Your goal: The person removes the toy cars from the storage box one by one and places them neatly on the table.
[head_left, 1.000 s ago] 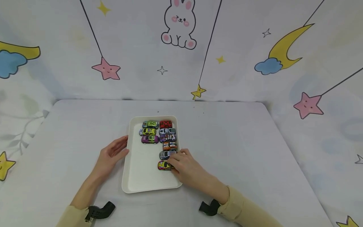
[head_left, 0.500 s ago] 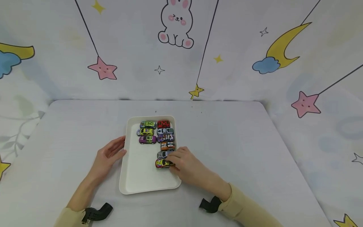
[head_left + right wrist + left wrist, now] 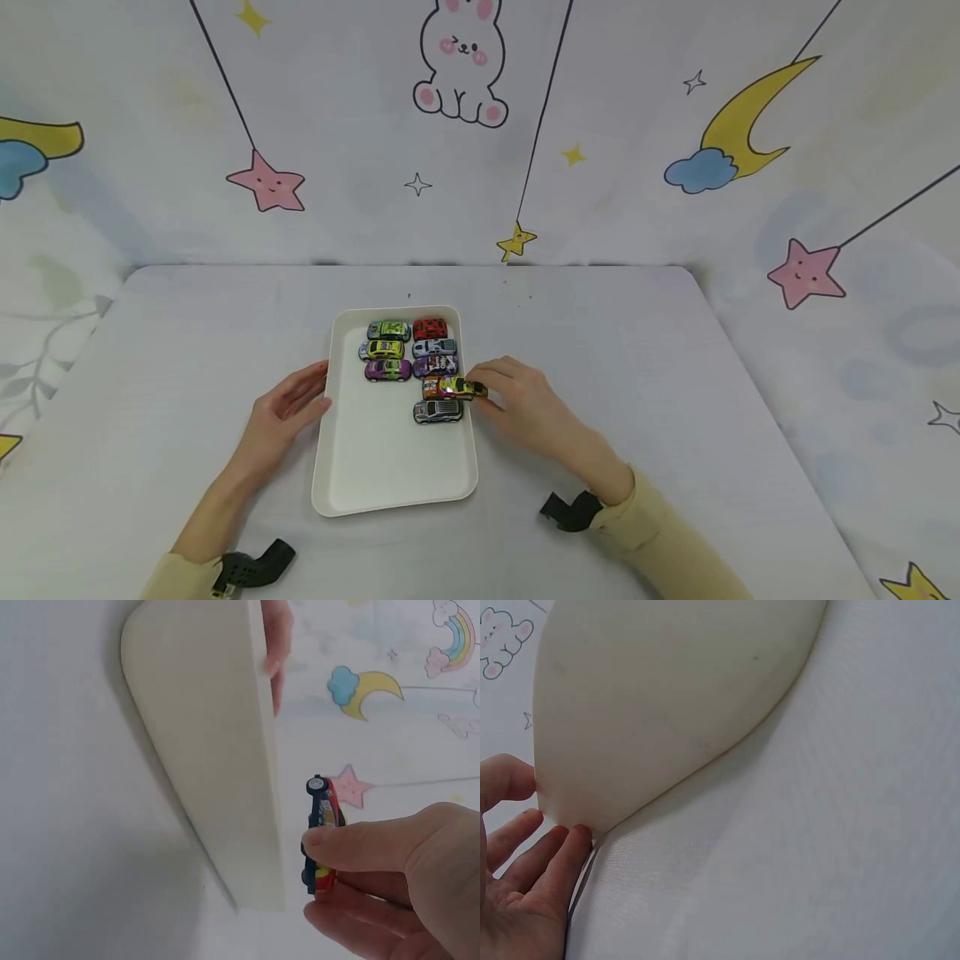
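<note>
Between thumb and fingers my right hand point(image 3: 528, 408) pinches a yellow and red toy car point(image 3: 324, 836), held up over the right rim of a white tray point(image 3: 375, 475). In the head view it overlaps an orange toy car point(image 3: 430, 387). My left hand point(image 3: 281, 417) touches the tray's left wall with its fingertips, the fingers fairly straight. Inside the tray, a silver toy car point(image 3: 438, 412) ends the right column, below purple point(image 3: 435, 365), light blue point(image 3: 433, 347) and red point(image 3: 430, 328) cars. The left column has green point(image 3: 388, 331), yellow point(image 3: 381, 350) and purple-green point(image 3: 387, 370) cars.
The tray stands on a white-covered table point(image 3: 615, 350). A white backdrop point(image 3: 360, 100) printed with stars, moons and a rabbit rises behind it. Black wrist camera mounts point(image 3: 255, 565) sit on both forearms near the cuffs.
My right hand has lifted the yellow and red toy car from the bottom of the right column and moved it up and right to the rim. The left hand stays at the tray.
</note>
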Available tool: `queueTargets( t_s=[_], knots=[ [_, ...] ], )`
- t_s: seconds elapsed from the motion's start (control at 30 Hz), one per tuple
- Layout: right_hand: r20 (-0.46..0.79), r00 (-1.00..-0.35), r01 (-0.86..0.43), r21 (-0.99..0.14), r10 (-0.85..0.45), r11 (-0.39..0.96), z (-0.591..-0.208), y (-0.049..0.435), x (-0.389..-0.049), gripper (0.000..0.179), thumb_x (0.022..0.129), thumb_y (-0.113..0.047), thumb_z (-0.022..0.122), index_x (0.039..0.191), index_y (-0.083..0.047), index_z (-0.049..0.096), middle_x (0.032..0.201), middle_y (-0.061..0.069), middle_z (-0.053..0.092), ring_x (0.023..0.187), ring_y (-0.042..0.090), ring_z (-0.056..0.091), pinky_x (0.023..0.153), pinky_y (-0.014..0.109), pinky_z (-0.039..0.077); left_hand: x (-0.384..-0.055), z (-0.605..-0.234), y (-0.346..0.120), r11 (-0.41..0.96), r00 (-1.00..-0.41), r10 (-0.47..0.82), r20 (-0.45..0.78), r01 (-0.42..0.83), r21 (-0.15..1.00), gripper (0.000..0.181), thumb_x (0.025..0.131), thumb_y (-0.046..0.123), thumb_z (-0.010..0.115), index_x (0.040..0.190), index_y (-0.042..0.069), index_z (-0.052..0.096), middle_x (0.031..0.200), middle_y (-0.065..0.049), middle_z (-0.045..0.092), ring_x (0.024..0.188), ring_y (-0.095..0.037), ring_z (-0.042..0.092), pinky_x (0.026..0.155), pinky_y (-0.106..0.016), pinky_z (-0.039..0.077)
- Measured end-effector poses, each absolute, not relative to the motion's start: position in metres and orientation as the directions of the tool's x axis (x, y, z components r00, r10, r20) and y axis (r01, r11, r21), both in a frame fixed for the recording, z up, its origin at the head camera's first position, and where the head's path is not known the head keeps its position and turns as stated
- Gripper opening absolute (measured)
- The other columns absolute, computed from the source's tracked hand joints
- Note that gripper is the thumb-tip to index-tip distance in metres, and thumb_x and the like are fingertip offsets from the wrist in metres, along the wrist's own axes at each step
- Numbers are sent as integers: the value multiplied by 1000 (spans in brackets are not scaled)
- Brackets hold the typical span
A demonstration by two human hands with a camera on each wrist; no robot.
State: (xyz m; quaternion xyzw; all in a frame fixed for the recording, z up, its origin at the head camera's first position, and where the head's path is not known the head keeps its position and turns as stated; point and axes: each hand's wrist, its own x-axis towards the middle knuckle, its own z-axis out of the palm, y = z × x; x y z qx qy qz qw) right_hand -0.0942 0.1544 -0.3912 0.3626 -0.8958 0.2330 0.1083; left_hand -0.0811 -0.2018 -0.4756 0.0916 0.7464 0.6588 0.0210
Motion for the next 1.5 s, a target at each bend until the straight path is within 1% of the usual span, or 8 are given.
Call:
queueTargets(
  t_s=[0.2,0.47,0.63,0.87,1.07,1.23,1.4,1.5],
  knots=[
    [347,-759,-650,-361,-551,668,-392,168,-108,29,81,-3,82,108,-7,73,110,5,73,103,20,67,88,33,59,-80,-474,-202,118,-982,170,86,107,987,53,100,7,61,148,-4,42,151,-23,45,130,1,51,103,-9,43],
    [310,-811,-585,-396,-497,708,-401,191,-128,28,83,-2,80,110,-5,73,112,8,73,105,23,67,88,37,59,-81,-475,-202,125,-982,168,87,108,986,53,100,7,61,148,-4,42,151,-22,46,129,2,52,102,-9,43],
    [287,-837,-547,-429,-466,719,-412,205,-142,29,84,2,78,111,-3,72,114,10,72,108,26,66,92,40,57,-82,-476,-201,141,-985,161,68,91,986,53,100,9,62,148,-3,42,151,-25,44,130,3,51,102,-8,43],
    [275,-873,-487,-468,-402,738,-429,222,-156,30,85,2,75,115,-3,71,118,12,70,114,29,63,98,45,53,-81,-477,-202,162,-986,161,48,74,984,54,100,11,62,149,-1,42,151,-26,43,131,2,50,103,-8,42],
    [295,-875,-483,-482,-384,731,-444,232,-166,29,86,0,75,115,-2,71,118,14,70,113,30,64,96,45,54,-82,-477,-202,157,-986,158,58,83,984,54,100,10,62,148,-3,42,151,-27,43,130,3,51,102,-9,43],
    [340,-867,-495,-501,-365,710,-455,234,-170,29,87,0,74,116,-1,70,119,15,69,112,31,63,94,45,55,-81,-476,-201,159,-985,157,66,91,983,53,100,10,61,148,-3,42,151,-27,43,129,4,51,101,-8,43],
    [385,-863,-500,-548,-328,670,-467,235,-173,33,89,0,73,121,-1,68,123,15,67,118,31,61,99,45,52,-82,-476,-202,176,-987,152,53,80,981,54,100,12,62,148,-1,42,151,-27,43,130,4,50,102,-8,42],
    [421,-850,-519,-568,-316,639,-472,235,-173,34,88,2,73,121,-1,68,124,15,66,119,31,60,101,46,51,-83,-476,-202,170,-986,156,57,83,982,54,100,11,62,148,-2,42,151,-27,43,130,3,51,103,-8,42]
  ],
)
